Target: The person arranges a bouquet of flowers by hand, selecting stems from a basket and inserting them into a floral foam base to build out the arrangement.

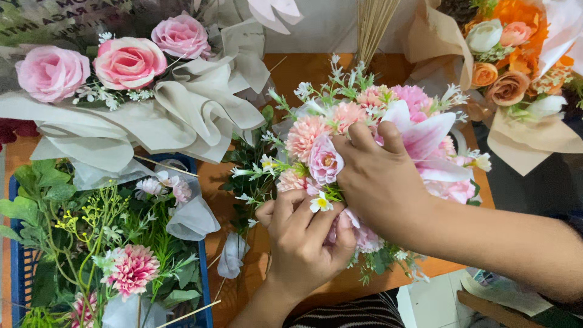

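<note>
Left hand [303, 240], right hand [379, 179], gripping pink bouquet [340, 121]

This looks like a florist's workroom or flower shop. Finished bouquets crowd the wooden counter [303, 70]: pink roses wrapped in grey paper [182, 109] on one side, an orange and cream bouquet in tan paper [516, 73] on the other. A blue crate [13, 267] holds loose artificial greenery and pink blooms, and a bundle of thin wooden sticks [371, 24] stands at the back.
</note>
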